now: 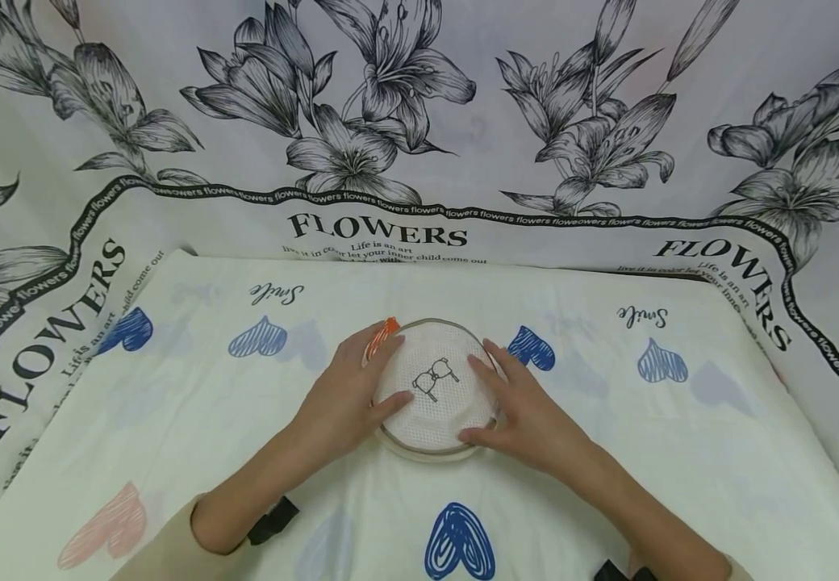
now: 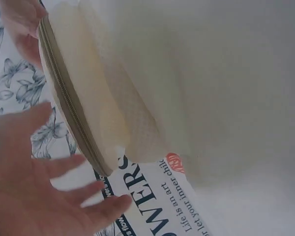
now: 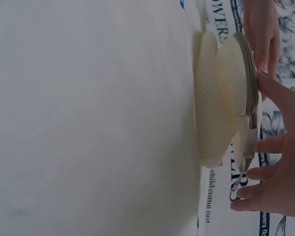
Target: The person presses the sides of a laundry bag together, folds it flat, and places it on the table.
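A round, cream mesh wash bag with a zip round its rim sits on the cloth-covered table. Its top face carries a black line drawing that looks like a pair of glasses. My left hand is at the bag's left side, fingers spread, thumb over the top face. On the opposite side, my right hand has its spread fingers and thumb at the rim. From the right wrist, the zip pull hangs near the fingertips. The zip runs along the bag's upper edge in the left wrist view.
A white cloth printed with blue, pink and orange hearts covers the table. Behind and beside it hangs a curtain with black flowers and lettering. The table's far edge lies beyond the bag.
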The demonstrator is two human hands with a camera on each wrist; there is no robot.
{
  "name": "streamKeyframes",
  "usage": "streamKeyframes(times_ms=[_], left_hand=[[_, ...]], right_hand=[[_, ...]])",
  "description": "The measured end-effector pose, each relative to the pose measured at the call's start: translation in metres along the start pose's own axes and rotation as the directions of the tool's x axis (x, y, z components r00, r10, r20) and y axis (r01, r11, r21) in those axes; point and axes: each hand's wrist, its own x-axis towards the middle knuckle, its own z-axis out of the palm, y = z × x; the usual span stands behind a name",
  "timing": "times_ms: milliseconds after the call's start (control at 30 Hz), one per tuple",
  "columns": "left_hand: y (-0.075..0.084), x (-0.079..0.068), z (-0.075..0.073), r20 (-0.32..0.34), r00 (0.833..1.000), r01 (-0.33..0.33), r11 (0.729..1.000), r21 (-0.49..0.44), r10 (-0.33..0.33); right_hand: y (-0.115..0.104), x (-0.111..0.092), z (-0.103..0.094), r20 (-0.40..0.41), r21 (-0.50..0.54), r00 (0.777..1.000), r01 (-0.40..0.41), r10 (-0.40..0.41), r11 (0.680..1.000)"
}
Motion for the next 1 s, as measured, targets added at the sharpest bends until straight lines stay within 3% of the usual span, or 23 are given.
streamKeyframes(times_ms=[133, 267, 367, 633, 767, 1000], left_hand=[[0.000, 0.002, 0.005, 0.032, 0.981, -0.195, 0.971, 0.138, 0.193], [0.001, 0.001, 0.008, 0.107, 0.955, -0.293, 0.936, 0.197, 0.276], [0.002, 0.000, 0.007, 0.143, 0.948, -0.308, 0.930, 0.203, 0.283], [0.001, -0.001, 0.008, 0.154, 0.947, -0.304, 0.939, 0.160, 0.281], [-0.001, -0.003, 0.012, 0.164, 0.948, -0.299, 0.938, 0.177, 0.271], [-0.004, -0.008, 0.019, 0.219, 0.933, -0.336, 0.913, 0.233, 0.287]], right_hand=[[-0.003, 0.003, 0.003, -0.020, -0.113, 0.993, 0.113, -0.116, 0.987], [-0.007, 0.006, 0.006, 0.005, -0.206, 0.978, 0.207, -0.211, 0.956], [-0.009, 0.008, 0.009, 0.026, -0.257, 0.969, 0.245, -0.247, 0.935], [-0.010, 0.012, 0.014, 0.084, -0.300, 0.958, 0.285, -0.273, 0.910], [-0.010, 0.013, 0.018, 0.112, -0.303, 0.960, 0.280, -0.258, 0.911], [-0.009, 0.014, 0.024, 0.146, -0.305, 0.961, 0.269, -0.235, 0.914]])
